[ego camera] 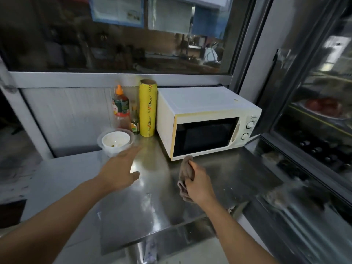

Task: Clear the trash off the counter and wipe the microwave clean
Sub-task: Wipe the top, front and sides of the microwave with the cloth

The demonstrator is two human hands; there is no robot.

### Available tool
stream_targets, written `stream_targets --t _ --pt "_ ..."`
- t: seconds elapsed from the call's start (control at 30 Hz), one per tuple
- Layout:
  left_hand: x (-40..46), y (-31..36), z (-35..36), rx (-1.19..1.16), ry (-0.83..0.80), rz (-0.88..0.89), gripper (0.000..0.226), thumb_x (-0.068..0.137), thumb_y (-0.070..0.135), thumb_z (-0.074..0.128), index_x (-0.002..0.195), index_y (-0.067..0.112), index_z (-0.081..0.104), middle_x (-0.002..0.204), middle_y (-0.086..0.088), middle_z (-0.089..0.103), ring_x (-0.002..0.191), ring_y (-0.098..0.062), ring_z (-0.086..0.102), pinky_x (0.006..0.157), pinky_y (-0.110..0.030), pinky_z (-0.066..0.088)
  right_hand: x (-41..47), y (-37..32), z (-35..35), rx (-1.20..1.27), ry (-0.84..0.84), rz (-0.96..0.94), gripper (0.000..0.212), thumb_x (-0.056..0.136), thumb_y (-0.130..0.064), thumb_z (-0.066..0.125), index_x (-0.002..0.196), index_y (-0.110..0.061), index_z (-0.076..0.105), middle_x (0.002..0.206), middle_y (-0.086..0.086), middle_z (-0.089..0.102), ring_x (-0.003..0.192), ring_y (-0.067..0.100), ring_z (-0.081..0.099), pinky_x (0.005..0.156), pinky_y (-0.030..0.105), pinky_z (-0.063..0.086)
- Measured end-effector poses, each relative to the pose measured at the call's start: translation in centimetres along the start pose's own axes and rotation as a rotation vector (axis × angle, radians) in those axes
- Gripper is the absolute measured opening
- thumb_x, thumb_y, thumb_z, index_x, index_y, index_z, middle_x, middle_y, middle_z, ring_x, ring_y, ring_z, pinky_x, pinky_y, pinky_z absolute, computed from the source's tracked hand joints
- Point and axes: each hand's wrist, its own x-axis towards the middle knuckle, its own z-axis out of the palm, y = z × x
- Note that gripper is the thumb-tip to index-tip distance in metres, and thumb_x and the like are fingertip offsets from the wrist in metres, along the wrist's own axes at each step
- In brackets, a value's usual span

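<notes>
A: Where is the trash?
B: The used bowl (115, 140) stands upright at far left on the counter (144, 197), left of the microwave (207, 121), whose long side runs left-right.
A: And the hands?
B: The left hand (119, 169) is spread, holding nothing, almost at the bowl; better take the rim level. The right hand (196, 182) clutches a cloth (185, 171).

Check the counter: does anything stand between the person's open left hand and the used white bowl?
Nothing visible does. The left hand reaches with straight fingers toward the used white plastic bowl, and only bare steel counter lies between them. The orange-capped sauce bottle and yellow cling-wrap roll stand behind the bowl.
</notes>
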Motion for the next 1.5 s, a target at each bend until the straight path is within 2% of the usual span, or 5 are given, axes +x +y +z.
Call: stream_targets --t 0.47,0.67,0.8,1.43,1.5 --pt "-2.6 -4.2 -5.1 0.035 0.033 -0.011 0.075 0.085 0.033 0.061 0.148 0.026 0.019 0.150 -0.004 0.035 0.132 -0.030 0.038 0.107 -0.038 0.036 -0.8 -6.5 2.9 -0.078 -0.034 -0.036 0.054 0.093 -0.003 0.049 0.141 -0.025 0.038 0.131 0.005 0.042 0.074 0.019 0.065 0.047 0.027 0.055" --pt "0.7 -12.1 -7.4 0.071 0.010 0.105 0.074 0.084 0.034 0.062 0.146 0.026 0.023 0.150 0.000 0.036 0.132 -0.025 0.039 0.106 -0.037 0.034 2.1 -9.9 8.3 -0.145 0.056 -0.028 0.049 0.092 0.003 0.046 0.137 -0.018 0.043 0.124 0.013 0.047 0.073 0.019 0.060 0.052 0.013 0.046" --pt "3.3 -17.3 -9.9 0.041 -0.020 0.253 0.074 0.082 0.033 0.063 0.146 0.028 0.026 0.149 0.006 0.037 0.133 -0.019 0.039 0.107 -0.035 0.034 3.4 -12.8 12.4 -0.156 0.138 0.043 0.017 0.097 -0.005 0.035 0.098 -0.002 0.052 0.080 0.013 0.053 0.048 0.014 0.049 0.034 0.016 0.035" --pt "21.0 -20.7 -11.5 0.121 -0.147 0.589 0.075 0.087 0.042 0.056 0.149 0.029 0.014 0.154 0.005 0.025 0.138 -0.014 0.028 0.111 -0.033 0.029 12.4 -14.6 13.1 -0.356 0.698 0.086 0.065 0.086 0.007 0.052 0.143 -0.018 0.035 0.141 0.006 0.032 0.112 0.025 0.048 0.082 0.034 0.054" --pt "23.5 -20.1 -11.1 0.135 -0.151 0.612 0.076 0.086 0.043 0.056 0.149 0.030 0.014 0.155 0.005 0.024 0.140 -0.014 0.025 0.112 -0.034 0.024 14.3 -13.3 13.1 -0.431 0.735 0.032 0.061 0.089 0.002 0.053 0.143 -0.021 0.037 0.141 0.002 0.033 0.112 0.010 0.045 0.078 0.020 0.052"
